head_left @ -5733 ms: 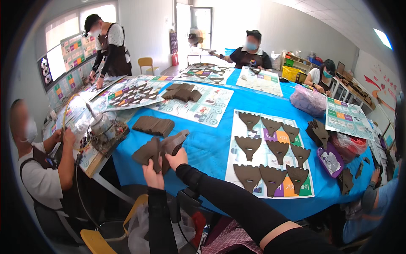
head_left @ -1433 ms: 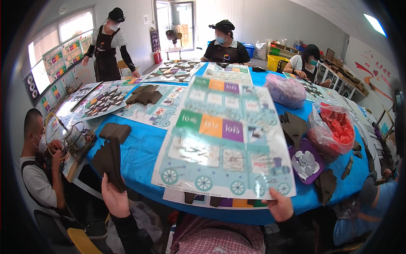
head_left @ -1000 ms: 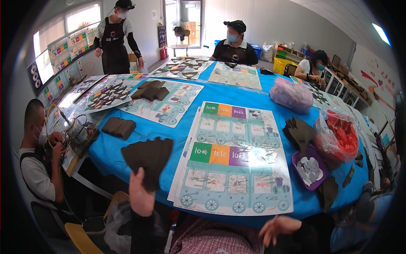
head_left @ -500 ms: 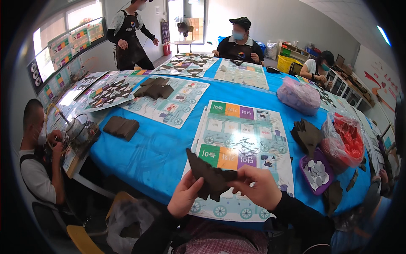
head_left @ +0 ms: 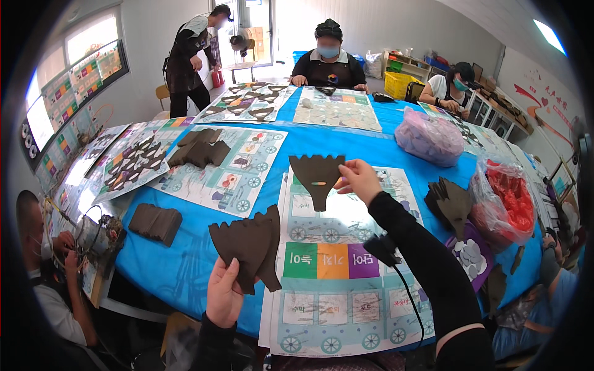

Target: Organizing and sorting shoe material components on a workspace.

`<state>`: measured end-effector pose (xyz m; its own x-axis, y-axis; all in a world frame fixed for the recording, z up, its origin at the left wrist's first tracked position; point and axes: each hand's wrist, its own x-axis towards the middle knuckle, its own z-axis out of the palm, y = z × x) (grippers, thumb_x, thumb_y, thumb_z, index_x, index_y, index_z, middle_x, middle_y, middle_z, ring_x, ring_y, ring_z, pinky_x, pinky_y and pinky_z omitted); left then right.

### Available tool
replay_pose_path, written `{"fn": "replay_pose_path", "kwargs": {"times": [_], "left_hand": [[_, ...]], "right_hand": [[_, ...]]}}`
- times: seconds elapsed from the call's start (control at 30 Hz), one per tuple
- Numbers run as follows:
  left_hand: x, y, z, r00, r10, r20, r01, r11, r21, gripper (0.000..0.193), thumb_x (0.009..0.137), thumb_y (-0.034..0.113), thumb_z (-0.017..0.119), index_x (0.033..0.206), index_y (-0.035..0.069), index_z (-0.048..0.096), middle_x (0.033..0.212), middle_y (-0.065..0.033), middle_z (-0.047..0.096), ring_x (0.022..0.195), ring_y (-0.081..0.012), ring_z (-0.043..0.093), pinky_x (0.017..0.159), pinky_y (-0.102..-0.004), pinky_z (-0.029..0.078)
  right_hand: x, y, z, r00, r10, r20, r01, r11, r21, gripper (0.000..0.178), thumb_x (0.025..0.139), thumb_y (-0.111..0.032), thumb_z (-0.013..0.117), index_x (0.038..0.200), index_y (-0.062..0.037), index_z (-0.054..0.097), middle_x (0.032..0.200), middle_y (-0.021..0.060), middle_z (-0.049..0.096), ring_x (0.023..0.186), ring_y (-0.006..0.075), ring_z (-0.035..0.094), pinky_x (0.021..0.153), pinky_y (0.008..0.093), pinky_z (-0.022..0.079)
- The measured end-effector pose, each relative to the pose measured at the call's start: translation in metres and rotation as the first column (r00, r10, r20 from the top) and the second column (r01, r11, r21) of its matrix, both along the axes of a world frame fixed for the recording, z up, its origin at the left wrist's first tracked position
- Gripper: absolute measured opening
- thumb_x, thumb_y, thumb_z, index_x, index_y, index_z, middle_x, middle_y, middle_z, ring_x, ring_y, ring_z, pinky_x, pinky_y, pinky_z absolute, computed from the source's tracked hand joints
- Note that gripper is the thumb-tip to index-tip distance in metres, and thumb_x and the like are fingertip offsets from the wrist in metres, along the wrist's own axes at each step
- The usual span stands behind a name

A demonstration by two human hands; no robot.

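My left hand (head_left: 226,295) pinches a few overlapping dark brown fan-shaped cutouts (head_left: 242,244) with scalloped top edges, thumb in front, above the blue-covered table. Farther forward, my right hand (head_left: 359,179) grips the right edge of a single fan-shaped cutout (head_left: 315,176) between thumb and fingers. This piece has a small slit in its middle, where colour shows through, and its narrow stem points toward me. It overlaps the upper part of a printed sheet (head_left: 334,297) with train pictures; whether it touches the sheet I cannot tell.
A brown stack (head_left: 156,224) sits left; more brown cutouts (head_left: 201,147) lie on sheets behind. At right are a fanned pile (head_left: 448,201), a purple basket (head_left: 482,240) of white ovals and a red-lined plastic bag (head_left: 508,198). A black cabled device (head_left: 382,248) hangs by my right forearm. Coworkers surround the table.
The brown cutouts, bunched between both hands before, are now apart: my right hand has carried one forward over the sheet. My left hand has moved left with the others. A standing coworker has turned and bent.
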<state>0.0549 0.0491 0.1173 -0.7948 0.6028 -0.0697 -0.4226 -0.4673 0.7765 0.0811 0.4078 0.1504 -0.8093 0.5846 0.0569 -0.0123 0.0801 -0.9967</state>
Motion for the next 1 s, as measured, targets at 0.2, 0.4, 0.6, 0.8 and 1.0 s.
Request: {"fn": "replay_pose_path", "kwargs": {"times": [0.2,0.4,0.6,0.8,1.0], "left_hand": [[-0.02,0.027,-0.001,0.988,-0.089,-0.122,0.078,0.992,-0.096,0.031,0.101,0.014,0.041,0.13,0.004,0.042,0.127,-0.011,0.054,0.111,-0.0208,0.059,0.088,-0.0362,0.052],[-0.029,0.07,-0.01,0.952,-0.266,-0.15,0.241,0.957,-0.164,0.035,0.101,0.016,0.04,0.133,0.002,0.037,0.129,-0.0129,0.052,0.116,-0.0227,0.056,0.094,-0.0377,0.05],[-0.024,0.091,0.01,0.96,-0.246,-0.132,0.234,0.967,-0.103,0.031,0.102,0.015,0.039,0.13,0.002,0.039,0.127,-0.0133,0.053,0.111,-0.0225,0.058,0.095,-0.0365,0.05],[-0.014,0.1,0.021,0.969,-0.212,-0.129,0.201,0.975,-0.093,0.027,0.103,0.017,0.036,0.124,0.002,0.042,0.126,-0.0145,0.054,0.11,-0.0245,0.059,0.095,-0.0385,0.051],[0.007,0.106,0.022,0.969,-0.246,-0.002,0.245,0.967,-0.067,0.032,0.103,0.019,0.034,0.129,0.002,0.039,0.126,-0.0148,0.053,0.109,-0.0257,0.06,0.097,-0.0395,0.05]], "right_hand": [[-0.007,-0.071,-0.016,0.822,0.563,0.093,-0.494,0.784,-0.376,0.044,0.094,-0.037,0.057,0.115,0.0017,0.054,0.107,0.0122,0.063,0.09,0.0205,0.064,0.075,0.0326,0.055],[0.027,-0.062,-0.015,0.846,0.532,0.032,-0.509,0.824,-0.25,0.03,0.098,-0.021,0.053,0.119,0.0001,0.057,0.104,0.0057,0.064,0.088,0.0131,0.064,0.071,0.0273,0.058],[0.039,-0.033,0.004,0.911,0.393,-0.127,-0.411,0.893,-0.182,0.028,0.098,-0.023,0.052,0.111,0.0012,0.061,0.094,0.0054,0.066,0.083,0.0117,0.064,0.065,0.0269,0.058],[0.042,0.054,-0.024,0.995,0.073,-0.061,-0.076,0.995,-0.06,0.033,0.096,-0.026,0.055,0.113,0.0022,0.057,0.098,0.0084,0.064,0.086,0.0162,0.063,0.069,0.0294,0.055],[0.058,-0.032,-0.03,0.932,0.347,0.102,-0.355,0.932,0.073,0.051,0.093,-0.028,0.061,0.129,0.0033,0.043,0.101,0.0124,0.061,0.084,0.0187,0.063,0.071,0.0303,0.049]]}}
